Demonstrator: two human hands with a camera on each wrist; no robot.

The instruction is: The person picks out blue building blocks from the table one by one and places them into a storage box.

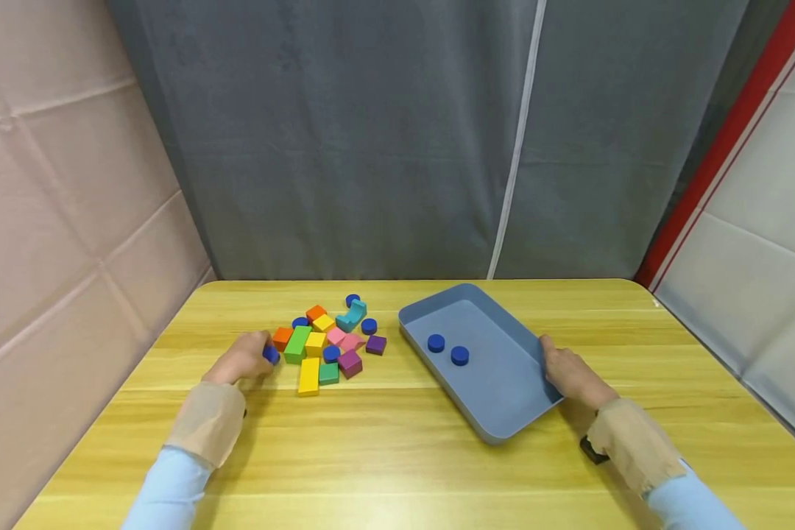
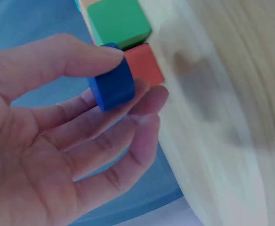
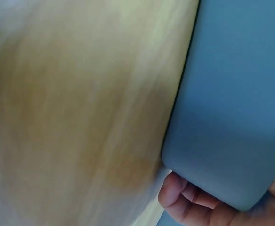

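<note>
Between thumb and fingers, my left hand pinches a blue disc, held on edge at the left side of a group of coloured blocks. A green block and an orange block lie just beyond it in the left wrist view. On the right, my right hand grips the near right side of a grey-blue tray, its fingers curled at the outer wall in the right wrist view. Two blue discs, one left and one right, lie flat inside the tray.
Yellow blocks, a purple block, a teal curved block, pink pieces and several more blue discs lie left of the tray on the wooden table. A grey curtain hangs behind the table.
</note>
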